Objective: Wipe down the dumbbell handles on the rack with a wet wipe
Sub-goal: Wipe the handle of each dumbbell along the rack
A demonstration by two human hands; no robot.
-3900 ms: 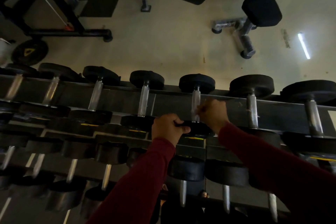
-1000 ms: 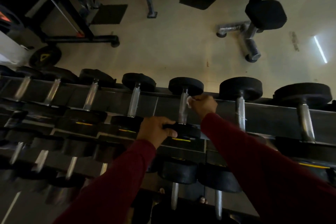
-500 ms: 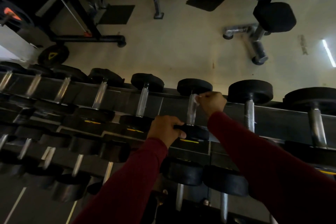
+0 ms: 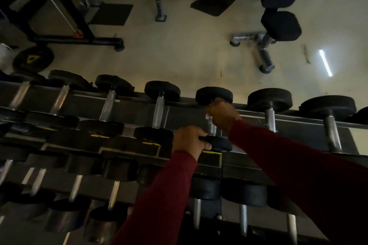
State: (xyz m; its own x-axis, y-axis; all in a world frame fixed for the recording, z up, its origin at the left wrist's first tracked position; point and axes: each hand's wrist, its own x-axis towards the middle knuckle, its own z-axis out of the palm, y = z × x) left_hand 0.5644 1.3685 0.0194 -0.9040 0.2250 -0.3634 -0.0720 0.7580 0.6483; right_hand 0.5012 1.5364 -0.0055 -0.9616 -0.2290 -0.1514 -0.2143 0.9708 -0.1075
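no readable text, yellow rack labels (image 4: 211,152) illegible

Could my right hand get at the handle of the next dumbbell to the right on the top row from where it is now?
Probably yes. That handle is bare, with nothing between it and the right hand, which grips the wipe beside it.

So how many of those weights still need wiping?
Can't tell what's already clean; no handle looks visibly wiped. In hand: the right hand rubs a white wet wipe on one top-row dumbbell handle, while the left hand grips that dumbbell's near head. Left: possibly the other handles along the rack, like the next dumbbell handle to the right, plus the lower rows.
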